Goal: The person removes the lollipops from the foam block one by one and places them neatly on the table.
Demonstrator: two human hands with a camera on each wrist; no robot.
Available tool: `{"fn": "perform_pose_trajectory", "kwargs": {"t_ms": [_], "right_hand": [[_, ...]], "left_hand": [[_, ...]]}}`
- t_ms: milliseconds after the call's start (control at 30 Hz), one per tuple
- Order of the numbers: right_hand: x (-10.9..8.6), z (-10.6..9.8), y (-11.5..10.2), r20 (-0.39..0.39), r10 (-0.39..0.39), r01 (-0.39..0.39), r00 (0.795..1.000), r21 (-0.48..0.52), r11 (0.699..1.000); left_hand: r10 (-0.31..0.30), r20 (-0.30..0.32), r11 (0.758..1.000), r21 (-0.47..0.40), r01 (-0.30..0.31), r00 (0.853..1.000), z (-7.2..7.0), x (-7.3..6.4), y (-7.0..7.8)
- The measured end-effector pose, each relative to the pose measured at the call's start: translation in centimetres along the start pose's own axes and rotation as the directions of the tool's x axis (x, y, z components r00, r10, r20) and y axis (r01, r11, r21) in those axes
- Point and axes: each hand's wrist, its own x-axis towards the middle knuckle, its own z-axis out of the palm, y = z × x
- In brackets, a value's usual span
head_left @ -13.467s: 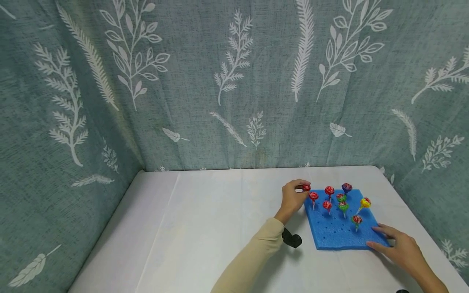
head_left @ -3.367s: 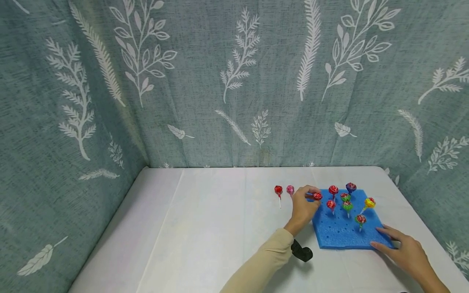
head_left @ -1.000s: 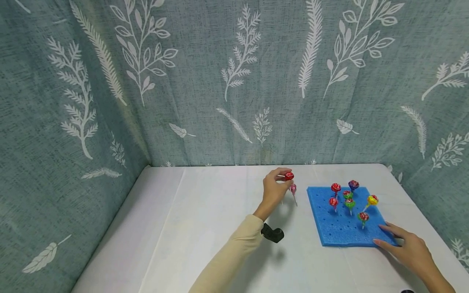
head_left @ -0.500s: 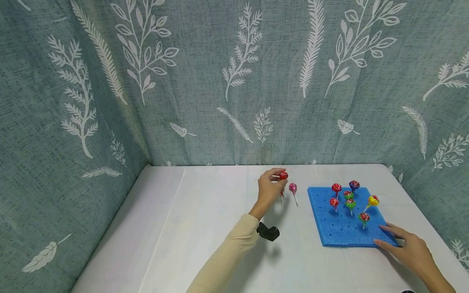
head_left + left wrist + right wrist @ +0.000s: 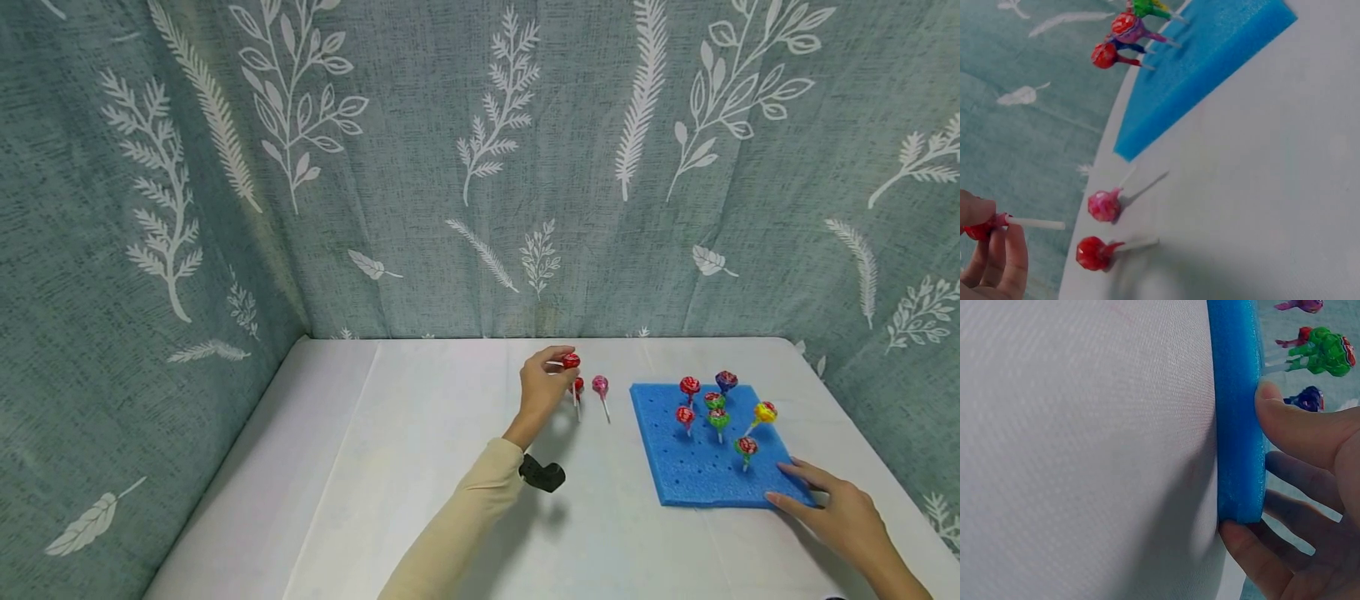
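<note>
My left hand pinches a red lollipop by its wrapped head, at the far side of the white table. In the left wrist view the white stick of that lollipop juts out past the fingers. Close to this hand, a red lollipop and a pink lollipop lie on the table. My right hand grips the near right corner of a blue foam board, its thumb and fingers on either side of that corner.
Several lollipops stand in the board's holes, among them a green lollipop, a yellow lollipop and a dark blue lollipop. Small holes dot the board. A leaf-patterned curtain hangs behind the white table.
The red lollipop at the board's left edge has come out with my left hand and travelled left, over the two lying lollipops. Those two came onto the table earlier. My right hand stays at the corner.
</note>
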Motion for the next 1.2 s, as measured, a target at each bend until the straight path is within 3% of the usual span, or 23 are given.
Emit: {"fn": "perform_pose_trajectory", "kwargs": {"t_ms": [400, 1200], "right_hand": [[-0.1, 0.0, 0.0, -0.032, -0.037, 0.038, 0.999, 0.014, 0.999], [-0.1, 0.1, 0.1, -0.022, -0.017, 0.017, 1.000, 0.010, 1.000]], "left_hand": [[-0.070, 0.018, 0.997, -0.018, 0.070, 0.997, -0.3, 0.0, -0.8], [-0.137, 0.004, 0.991, 0.004, 0.137, 0.991, -0.6, 0.3, -2.2]]}}
